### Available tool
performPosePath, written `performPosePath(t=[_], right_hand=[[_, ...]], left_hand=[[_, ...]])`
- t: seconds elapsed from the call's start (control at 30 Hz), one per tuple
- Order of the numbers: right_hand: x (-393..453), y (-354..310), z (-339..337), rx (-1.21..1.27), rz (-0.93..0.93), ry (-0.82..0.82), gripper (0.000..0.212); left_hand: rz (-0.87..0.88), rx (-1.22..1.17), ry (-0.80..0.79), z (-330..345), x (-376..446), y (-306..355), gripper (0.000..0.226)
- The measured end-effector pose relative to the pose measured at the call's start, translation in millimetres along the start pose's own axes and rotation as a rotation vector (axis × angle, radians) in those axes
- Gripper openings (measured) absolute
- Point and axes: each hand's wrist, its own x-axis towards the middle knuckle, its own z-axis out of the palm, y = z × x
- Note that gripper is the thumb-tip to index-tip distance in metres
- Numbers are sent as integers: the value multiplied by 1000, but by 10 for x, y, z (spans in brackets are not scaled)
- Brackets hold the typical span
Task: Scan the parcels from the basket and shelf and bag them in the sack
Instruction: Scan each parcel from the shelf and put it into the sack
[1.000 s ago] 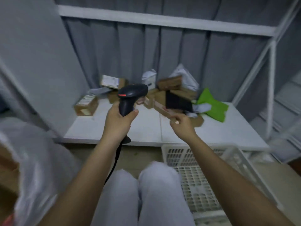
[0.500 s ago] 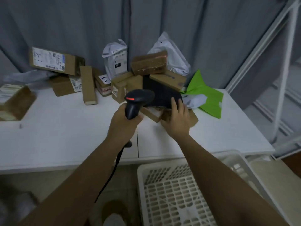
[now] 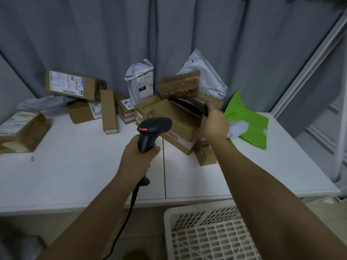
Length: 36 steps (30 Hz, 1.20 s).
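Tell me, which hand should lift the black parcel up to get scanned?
The right hand, probably: it already grips the black parcel on the pile. The left hand is busy holding the scanner.

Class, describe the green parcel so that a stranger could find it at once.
Start at the white shelf and its heap of brown cardboard boxes. At the heap's right end lies a flat bright green plastic mailer bag, the only green thing there.
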Motion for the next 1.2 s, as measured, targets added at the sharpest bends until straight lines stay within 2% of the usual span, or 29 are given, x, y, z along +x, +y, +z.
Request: performPosePath(t=[0.2,0.3,0.4,0.5,0.6,0.67,0.73,0.87,0.93,1.03,1.1,1.2], right_hand=[[-63,-40,-772,168,93,58,40],[-158,-88,-1088,225,85,31,39],[-323,-230,-1316,458,61,51,32],[-648,-519,-1486,713,42,-12,23],[-1040,-758,-1480,912,99,-140,24],[-1283,-883,-1434,1113,212,-285,25],[-1534,-984,-1379,1335,343,-418,23],[-1942,-1115,-1178,1533,490,-651,34],[-2077,-1192,-1068,1576,574,-738,33],[-2209,-1280,-917,1615,575,-800,32],[-2260,-1312,-823,1589,557,-787,28],[-2287,-1261,-671,1373,495,-686,33]], left_hand=[[-4,-51,19,-96,-363,250,19],[0,-57,31,-192,-563,351,20],[10,-97,58,-337,-757,436,22],[27,-146,144,-524,-949,471,22],[20,-235,240,-736,-1167,449,19],[-4,-310,286,-879,-1302,394,16],[-39,-384,296,-1013,-1405,308,16],[-99,-465,268,-1202,-1486,131,25],[-120,-511,268,-1264,-1478,67,29],[-159,-567,302,-1344,-1419,-16,38],[-148,-534,378,-1414,-1361,-48,40],[-54,-451,486,-1574,-1342,-34,40]])
